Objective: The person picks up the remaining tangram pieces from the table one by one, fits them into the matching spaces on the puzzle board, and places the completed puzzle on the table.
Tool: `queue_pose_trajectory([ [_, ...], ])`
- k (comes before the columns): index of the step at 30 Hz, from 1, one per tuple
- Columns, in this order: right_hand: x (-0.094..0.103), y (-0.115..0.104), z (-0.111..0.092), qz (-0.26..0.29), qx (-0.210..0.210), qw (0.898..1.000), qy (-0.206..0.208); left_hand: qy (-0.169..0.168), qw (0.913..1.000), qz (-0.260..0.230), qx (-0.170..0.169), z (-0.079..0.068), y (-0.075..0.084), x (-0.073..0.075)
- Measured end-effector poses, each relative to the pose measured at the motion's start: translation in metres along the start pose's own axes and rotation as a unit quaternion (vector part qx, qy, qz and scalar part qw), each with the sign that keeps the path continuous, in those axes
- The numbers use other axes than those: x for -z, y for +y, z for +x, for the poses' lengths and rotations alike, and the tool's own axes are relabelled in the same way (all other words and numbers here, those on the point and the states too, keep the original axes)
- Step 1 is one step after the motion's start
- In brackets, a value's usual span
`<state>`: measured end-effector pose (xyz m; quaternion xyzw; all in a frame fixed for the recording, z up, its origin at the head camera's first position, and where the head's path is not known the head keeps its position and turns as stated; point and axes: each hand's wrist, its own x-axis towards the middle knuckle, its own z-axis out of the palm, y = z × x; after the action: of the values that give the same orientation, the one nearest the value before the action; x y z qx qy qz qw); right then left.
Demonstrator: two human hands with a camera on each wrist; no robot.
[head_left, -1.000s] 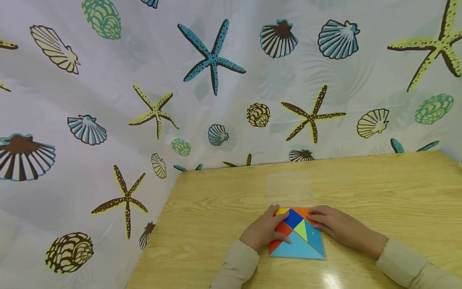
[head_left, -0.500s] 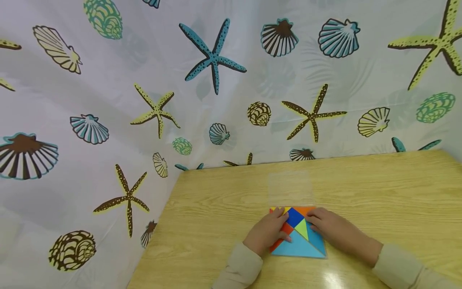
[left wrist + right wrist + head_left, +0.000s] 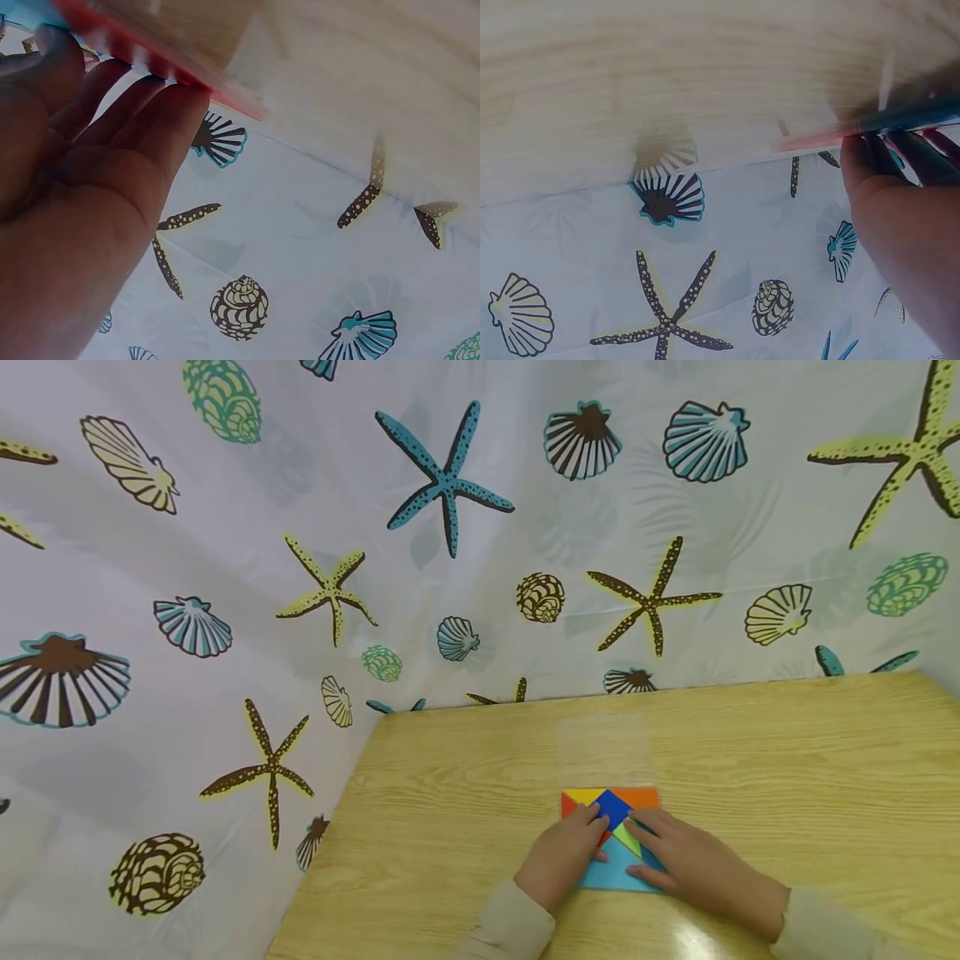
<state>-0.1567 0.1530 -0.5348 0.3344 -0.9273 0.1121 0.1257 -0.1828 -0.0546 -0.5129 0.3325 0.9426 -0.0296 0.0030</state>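
A square tangram puzzle [image 3: 615,875] lies flat on the table, its colored pieces fitted together into a square. The fingertips of my left hand [image 3: 558,858] rest on its left side, near the blue square piece [image 3: 615,806] and over the red piece [image 3: 567,805]. From the right, my right hand [image 3: 697,864] touches the pieces around the light green triangle [image 3: 628,837], covering much of the darker blue piece. At the far edge a yellow triangle [image 3: 583,795] and an orange piece [image 3: 641,797] show. Both wrist views show fingers [image 3: 184,112] against the puzzle's surface.
A thin transparent sheet [image 3: 606,747] lies just behind the puzzle on the wood-grain table [image 3: 450,793]. A white curtain [image 3: 495,635] printed with shells and starfish hangs along the table's back and left side.
My right hand has moved left and nearer, from the puzzle's right edge onto its middle pieces. My left hand has shifted slightly right and nearer, uncovering the far left corner.
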Motion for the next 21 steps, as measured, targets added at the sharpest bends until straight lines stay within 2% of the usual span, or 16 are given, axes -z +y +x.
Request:
queue_pose_trajectory([
  [2,0.000,-0.002,-0.002,0.007,0.003,1.000,0.002,0.007,0.9999,0.011,-0.005,-0.002,0.003,0.002],
  [4,0.002,-0.004,-0.004,0.019,-0.003,1.000,-0.010,-0.001,0.9999,0.011,-0.006,-0.003,0.004,0.004],
  [10,0.009,-0.007,-0.005,0.035,-0.007,0.998,-0.045,-0.060,0.9975,-0.034,-0.014,-0.009,0.003,0.005],
  [15,0.014,-0.009,-0.004,0.042,0.002,0.998,-0.044,-0.066,0.9957,-0.056,-0.030,-0.012,-0.001,0.003],
  [21,0.013,-0.011,-0.004,0.053,-0.019,0.995,-0.082,-0.086,0.9946,-0.055,-0.019,-0.013,0.002,0.001],
])
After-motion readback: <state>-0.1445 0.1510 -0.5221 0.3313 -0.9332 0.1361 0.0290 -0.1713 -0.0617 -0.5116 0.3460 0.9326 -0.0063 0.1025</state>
